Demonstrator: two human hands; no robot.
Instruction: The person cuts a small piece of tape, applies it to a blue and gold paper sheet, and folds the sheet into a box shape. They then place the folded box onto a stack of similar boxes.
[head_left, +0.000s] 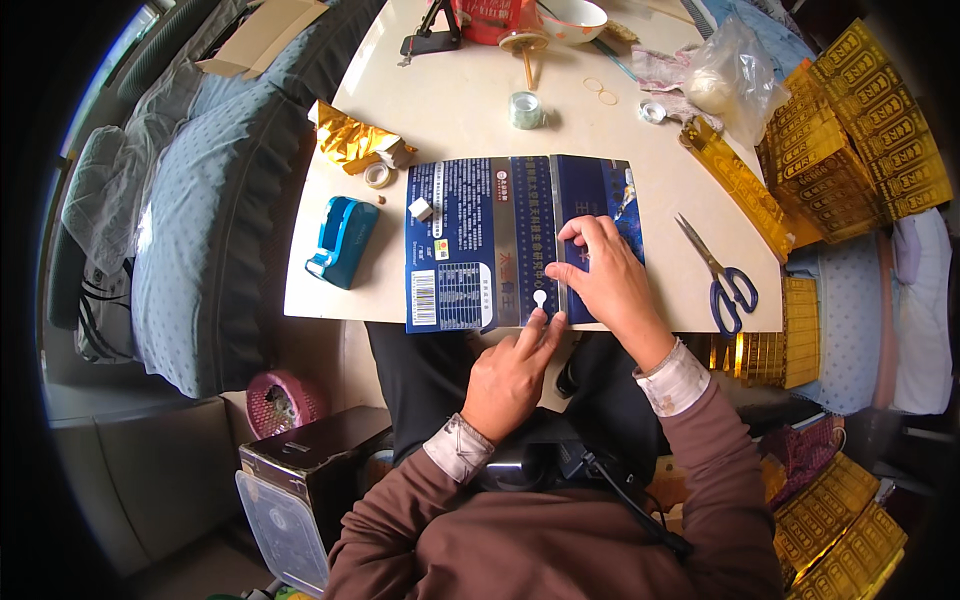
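Note:
A flat blue printed cardboard sheet (465, 247) lies at the near edge of the table, with a grey stripe and a white cut-out mark on it. Two fingertips of my left hand (506, 382) press on its near edge. Over its right part is my right hand (604, 274), thumb and index finger apart near a crease; nothing shows between them. A small white block (420, 209) sits on the sheet's left part. To the left stands a blue tape dispenser (343, 241). Scissors with blue handles (718, 277) lie to the right of the sheet.
A roll of clear tape (526, 110) stands beyond the sheet. Crumpled gold foil (352, 139) and a smaller tape roll (376, 175) lie at the left. Further back are a phone stand (431, 41) and a bowl (574, 21). Gold printed boxes (817, 150) are stacked at the right.

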